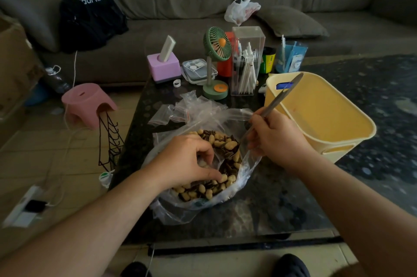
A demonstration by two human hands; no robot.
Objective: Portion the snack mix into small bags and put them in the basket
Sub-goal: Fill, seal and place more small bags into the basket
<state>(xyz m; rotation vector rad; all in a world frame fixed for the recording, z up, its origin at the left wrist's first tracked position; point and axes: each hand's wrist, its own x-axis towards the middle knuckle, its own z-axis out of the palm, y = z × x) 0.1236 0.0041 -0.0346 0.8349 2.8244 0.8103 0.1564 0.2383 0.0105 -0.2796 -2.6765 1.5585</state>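
A large clear plastic bag point(243, 175) of snack mix point(222, 143), pale nuts and dark striped seeds, lies open on the dark table. My left hand point(187, 161) is inside its mouth, fingers curled around a small clear bag half hidden under the palm. My right hand point(275, 136) grips a long metal spoon point(282, 96) whose bowl end dips into the mix; the handle points up and right. Several empty small zip bags point(173, 113) lie just beyond the big bag. The yellow plastic basket point(352, 118) stands to the right and looks empty.
Behind the bags stand a green desk fan point(216, 55), a clear pen box point(247, 62), a purple box point(163, 67), an orange container and blue holders. A pink stool point(86, 102) and a black wire rack point(110, 141) are left of the table; a sofa is behind.
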